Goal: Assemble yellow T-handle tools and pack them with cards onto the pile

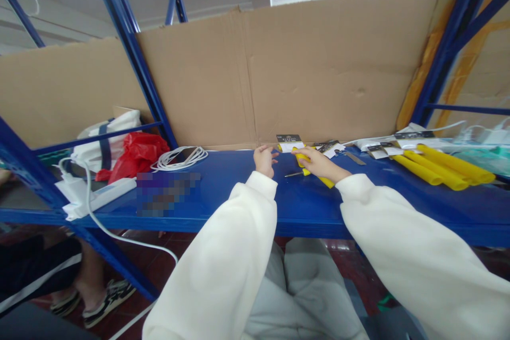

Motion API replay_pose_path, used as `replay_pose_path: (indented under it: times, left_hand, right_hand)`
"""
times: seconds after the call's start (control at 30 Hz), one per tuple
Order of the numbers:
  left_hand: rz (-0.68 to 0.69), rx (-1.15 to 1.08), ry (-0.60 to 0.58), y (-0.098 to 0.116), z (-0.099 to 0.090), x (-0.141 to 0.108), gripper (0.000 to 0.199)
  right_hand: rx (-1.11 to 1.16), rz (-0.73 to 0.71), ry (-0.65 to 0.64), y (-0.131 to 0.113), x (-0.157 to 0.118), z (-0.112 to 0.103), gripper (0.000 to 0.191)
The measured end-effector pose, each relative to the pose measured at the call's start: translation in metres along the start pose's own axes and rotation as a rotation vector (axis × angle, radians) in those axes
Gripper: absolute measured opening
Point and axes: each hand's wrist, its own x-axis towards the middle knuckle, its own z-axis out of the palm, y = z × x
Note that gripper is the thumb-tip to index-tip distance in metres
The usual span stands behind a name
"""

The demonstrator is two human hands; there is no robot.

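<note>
My left hand (265, 160) is raised over the blue tabletop (231, 191), its fingers apart and nothing in them. To its right, my right hand (314, 162) reaches over small yellow items, with its fingers at a yellow piece (302, 158); the grip is partly hidden. A thin metal-tipped tool (294, 174) lies below that hand, and a yellow handle (327, 183) shows under the wrist. Behind the hands is a black-and-white card (289, 141). Another dark card (329, 147) and a flat metal strip (354, 158) lie to the right.
Several yellow tubes (450, 167) with header cards lie at the right. At the left are a coiled white cable (179, 158), a red bag (139, 154) and a white power strip (113, 192). A cardboard panel (319, 74) stands behind. A person's legs show at lower left.
</note>
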Motion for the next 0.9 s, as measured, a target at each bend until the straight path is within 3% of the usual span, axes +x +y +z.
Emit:
replay_pose_path:
  times: [0.6, 0.9]
  left_hand:
    - [-0.004, 0.049, -0.063, 0.001, -0.002, -0.004, 0.024]
    - [-0.006, 0.142, -0.134, -0.002, -0.003, -0.003, 0.025]
  right_hand:
    - [-0.19, 0.163, 0.018, 0.009, -0.001, -0.013, 0.042]
    - [-0.53, 0.664, -0.049, 0.033, -0.021, -0.067, 0.051]
